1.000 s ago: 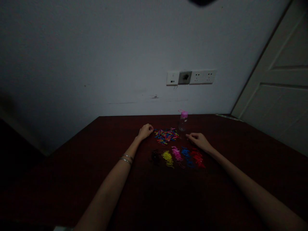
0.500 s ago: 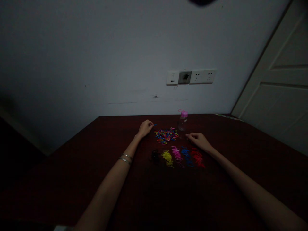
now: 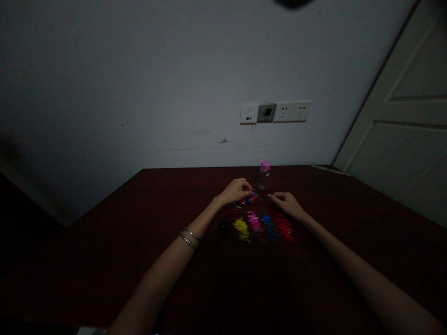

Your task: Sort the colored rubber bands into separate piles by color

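Note:
My left hand (image 3: 238,190) reaches over a mixed pile of small coloured bands (image 3: 240,204), hiding most of it. Its thumb and fingers are pinched on a small blue band (image 3: 254,193). To the right, my right hand (image 3: 286,204) rests on the table with its fingers drawn together; whatever is between them, if anything, is too small to make out. Nearer me lie sorted heaps of bands in a row: a black heap (image 3: 224,225), a yellow heap (image 3: 241,229), a pink heap (image 3: 255,222), a blue heap (image 3: 269,225) and a red heap (image 3: 284,227).
A clear bottle with a pink lid (image 3: 264,176) stands behind the mixed pile, between my hands. The dark reddish table (image 3: 174,186) meets a pale wall (image 3: 174,93) with a row of sockets (image 3: 291,112). On the right is a white door (image 3: 408,125).
My left hand has moved right, from the left side of the mixed pile to over it, carrying the blue band. My right hand has stayed nearly still.

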A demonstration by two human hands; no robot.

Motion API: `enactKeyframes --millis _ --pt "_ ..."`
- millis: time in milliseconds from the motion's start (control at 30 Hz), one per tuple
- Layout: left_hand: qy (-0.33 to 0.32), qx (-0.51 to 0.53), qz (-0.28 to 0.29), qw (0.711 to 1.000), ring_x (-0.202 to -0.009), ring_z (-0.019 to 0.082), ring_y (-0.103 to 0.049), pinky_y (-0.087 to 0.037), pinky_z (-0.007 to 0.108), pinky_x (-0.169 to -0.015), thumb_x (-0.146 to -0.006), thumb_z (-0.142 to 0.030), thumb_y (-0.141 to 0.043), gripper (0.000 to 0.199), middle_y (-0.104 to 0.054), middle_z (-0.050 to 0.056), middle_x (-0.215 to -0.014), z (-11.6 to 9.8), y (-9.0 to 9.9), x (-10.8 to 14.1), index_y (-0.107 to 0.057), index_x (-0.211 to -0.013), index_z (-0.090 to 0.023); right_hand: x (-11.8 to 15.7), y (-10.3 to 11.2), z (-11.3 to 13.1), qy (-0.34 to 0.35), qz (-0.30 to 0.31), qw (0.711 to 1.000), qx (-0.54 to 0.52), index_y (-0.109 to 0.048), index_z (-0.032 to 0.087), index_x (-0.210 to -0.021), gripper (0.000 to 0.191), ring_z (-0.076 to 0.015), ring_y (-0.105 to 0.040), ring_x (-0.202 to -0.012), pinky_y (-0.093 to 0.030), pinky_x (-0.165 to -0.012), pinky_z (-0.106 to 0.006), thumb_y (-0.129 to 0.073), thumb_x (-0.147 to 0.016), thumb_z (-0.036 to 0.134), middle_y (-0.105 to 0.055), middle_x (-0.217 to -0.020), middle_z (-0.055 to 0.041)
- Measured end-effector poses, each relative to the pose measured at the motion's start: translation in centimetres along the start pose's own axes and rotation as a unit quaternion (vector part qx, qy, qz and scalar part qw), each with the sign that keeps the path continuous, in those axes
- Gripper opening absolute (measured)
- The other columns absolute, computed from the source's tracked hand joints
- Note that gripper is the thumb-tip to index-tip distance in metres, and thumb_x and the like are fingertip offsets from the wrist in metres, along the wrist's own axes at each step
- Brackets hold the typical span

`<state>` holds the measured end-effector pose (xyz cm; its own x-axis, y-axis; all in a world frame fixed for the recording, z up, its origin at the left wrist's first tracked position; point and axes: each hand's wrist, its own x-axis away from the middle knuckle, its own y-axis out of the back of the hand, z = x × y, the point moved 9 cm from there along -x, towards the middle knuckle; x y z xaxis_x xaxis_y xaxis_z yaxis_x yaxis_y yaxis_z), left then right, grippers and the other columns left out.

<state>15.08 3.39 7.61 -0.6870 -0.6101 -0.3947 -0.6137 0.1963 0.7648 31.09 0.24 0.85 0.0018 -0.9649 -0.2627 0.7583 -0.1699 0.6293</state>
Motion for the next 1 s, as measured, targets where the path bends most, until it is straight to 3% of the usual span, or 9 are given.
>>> enactKeyframes --millis 167,433,767,867,1000 --pt "-0.038 0.025 0.156 0.987 -0.062 0.009 -0.053 -0.038 0.018 -0.057 -0.068 -0.014 -0.058 0.011 -0.061 0.002 -0.069 -4.0 -5.3 0.9 -0.068 -0.072 -0.012 -0.1 -0.1 0.1 0.012 0.003 1.0 -0.005 -0.056 0.015 -0.06 0.044 -0.0106 -0.04 -0.048 -0.029 -0.047 -0.023 -0.043 -0.076 0.054 -0.047 -0.049 0.0018" --pt "-0.037 0.04 0.202 0.978 -0.058 0.008 -0.052 -0.038 0.016 -0.056 -0.067 -0.01 -0.056 0.016 -0.063 0.002 -0.066 -4.5 -7.0 1.4 -0.069 -0.075 -0.011 0.1 -0.1 0.8 0.015 0.0 1.0 -0.008 -0.054 0.015 -0.057 0.043 -0.0108 -0.041 -0.05 -0.03 -0.048 -0.022 -0.044 -0.076 0.052 -0.048 -0.05 0.0012" --pt "0.031 0.082 0.175 0.981 -0.059 0.009 -0.051 -0.037 0.018 -0.055 -0.068 -0.016 -0.057 0.021 -0.064 0.004 -0.069 -2.1 -5.7 1.0 -0.069 -0.082 -0.009 -0.1 -0.2 0.1 0.018 0.006 1.0 -0.002 -0.055 0.014 -0.058 0.046 -0.0097 -0.039 -0.048 -0.028 -0.046 -0.021 -0.042 -0.076 0.055 -0.045 -0.049 0.0023" --pt "0.062 0.115 0.125 0.983 -0.061 0.01 -0.052 -0.039 0.02 -0.058 -0.066 -0.018 -0.058 0.021 -0.065 0.005 -0.072 0.2 -4.0 0.6 -0.07 -0.082 -0.009 -0.1 -0.2 -0.1 0.007 0.009 1.0 -0.003 -0.056 0.014 -0.059 0.046 -0.0095 -0.038 -0.047 -0.027 -0.045 -0.021 -0.043 -0.076 0.055 -0.045 -0.049 0.0025" --pt "0.123 0.17 0.001 0.978 -0.061 0.011 -0.054 -0.041 0.022 -0.061 -0.065 -0.025 -0.061 0.023 -0.066 0.005 -0.071 5.7 0.1 0.4 -0.07 -0.079 -0.01 0.0 -0.2 0.0 0.004 0.007 1.0 -0.002 -0.056 0.014 -0.06 0.045 -0.0091 -0.038 -0.047 -0.028 -0.045 -0.021 -0.044 -0.076 0.054 -0.044 -0.049 0.0026"
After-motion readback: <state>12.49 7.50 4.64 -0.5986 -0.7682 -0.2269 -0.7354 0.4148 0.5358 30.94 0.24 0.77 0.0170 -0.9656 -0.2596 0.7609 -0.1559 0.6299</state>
